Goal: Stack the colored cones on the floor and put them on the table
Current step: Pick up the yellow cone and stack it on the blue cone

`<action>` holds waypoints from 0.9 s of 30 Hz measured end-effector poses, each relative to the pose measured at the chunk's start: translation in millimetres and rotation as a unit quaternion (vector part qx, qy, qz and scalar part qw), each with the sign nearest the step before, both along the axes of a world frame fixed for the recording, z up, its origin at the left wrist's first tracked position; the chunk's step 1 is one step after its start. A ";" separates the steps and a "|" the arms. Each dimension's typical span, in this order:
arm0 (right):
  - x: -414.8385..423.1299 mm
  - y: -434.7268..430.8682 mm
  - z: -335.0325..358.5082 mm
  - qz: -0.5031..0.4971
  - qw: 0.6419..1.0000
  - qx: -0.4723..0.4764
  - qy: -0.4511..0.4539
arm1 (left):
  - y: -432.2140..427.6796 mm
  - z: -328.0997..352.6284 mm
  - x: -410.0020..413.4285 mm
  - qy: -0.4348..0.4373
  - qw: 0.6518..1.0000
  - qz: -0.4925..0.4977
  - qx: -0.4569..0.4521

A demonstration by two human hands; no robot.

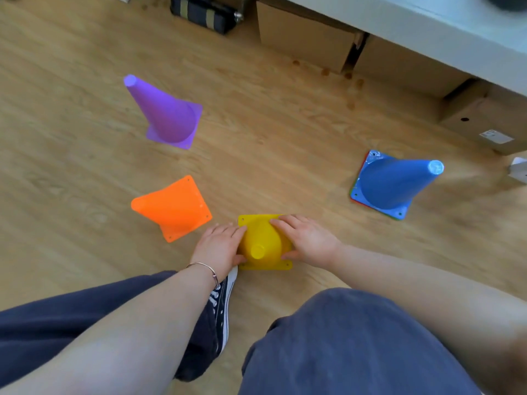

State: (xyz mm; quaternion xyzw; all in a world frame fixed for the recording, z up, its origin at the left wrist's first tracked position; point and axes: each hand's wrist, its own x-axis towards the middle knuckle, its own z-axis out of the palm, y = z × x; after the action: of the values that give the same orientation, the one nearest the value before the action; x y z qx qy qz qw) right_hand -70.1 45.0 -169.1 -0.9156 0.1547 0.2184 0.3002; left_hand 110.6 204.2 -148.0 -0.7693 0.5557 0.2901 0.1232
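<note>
A yellow cone (pixel 261 243) stands upright on the wooden floor just in front of my feet. My left hand (pixel 219 245) presses its left side and my right hand (pixel 303 240) its right side, so both hands grip it. An orange cone (pixel 174 208) stands to the left of it. A purple cone (pixel 165 112) stands farther back on the left. At the right stands a blue cone (pixel 396 181), on top of a stack whose red and green base edges show beneath it. The white table (pixel 445 27) runs along the upper right.
Cardboard boxes (pixel 305 35) sit under the table, with another box (pixel 490 121) at the far right. A dark striped bag (pixel 201 12) lies at the top. My knees and a dark shoe (pixel 224 306) fill the bottom of the view.
</note>
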 end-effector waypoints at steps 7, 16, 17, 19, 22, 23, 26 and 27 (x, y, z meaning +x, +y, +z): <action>0.1 -12.7 6.2 -0.044 0.998 0.050 0.017 | -5.9 5.1 1.1 0.090 0.991 0.099 -0.014; -23.5 -54.8 45.4 -0.134 0.990 0.051 0.012 | -53.7 31.9 -11.9 0.203 0.957 0.189 -0.080; -27.2 -59.4 51.3 -0.142 0.989 0.045 0.003 | -60.8 34.4 -11.8 0.219 0.952 0.194 -0.087; -33.5 -68.8 64.6 -0.162 0.986 0.033 -0.016 | -76.9 41.4 -10.2 0.240 0.945 0.197 -0.100; -41.9 -86.0 88.0 -0.196 0.979 0.018 -0.045 | -105.2 57.5 -7.3 0.264 0.939 0.189 -0.116; -44.5 -91.7 96.6 -0.206 0.977 0.015 -0.055 | -114.6 65.1 -6.3 0.268 0.938 0.183 -0.124; -51.0 -106.5 123.2 -0.242 0.967 0.011 -0.080 | -141.8 90.5 -3.1 0.266 0.940 0.156 -0.146; -52.8 -110.7 131.5 -0.254 0.963 0.013 -0.085 | -150.1 100.1 -2.3 0.260 0.943 0.141 -0.155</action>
State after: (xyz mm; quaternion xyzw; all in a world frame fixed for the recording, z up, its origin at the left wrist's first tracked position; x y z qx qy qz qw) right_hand -123.0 -65.7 -37.6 -0.8577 0.3528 0.0581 0.3695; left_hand 108.3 54.1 -47.9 -0.7474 0.4920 0.4047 -0.1885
